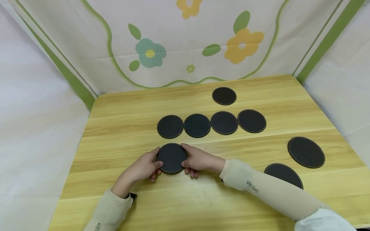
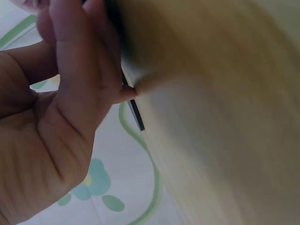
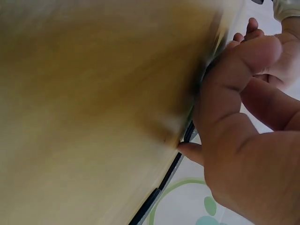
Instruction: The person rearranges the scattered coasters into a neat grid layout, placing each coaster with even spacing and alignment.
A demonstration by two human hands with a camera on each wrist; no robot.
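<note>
A round black coaster with a thin stitched-looking rim lies between both hands, just in front of a row of similar coasters. My left hand pinches its left edge, thumb on top and other fingers at the side and below. On the opposite edge, my right hand grips it with the thumb over the rim. Whether the coaster touches the table is hard to tell. In the left wrist view the left hand hides most of it; the right wrist view shows the right hand close to the tabletop.
Several black coasters form a touching row across the wooden table. One more coaster lies behind the row. To the right is another coaster, and a further coaster is partly covered by the right sleeve. A flowered cloth hangs behind.
</note>
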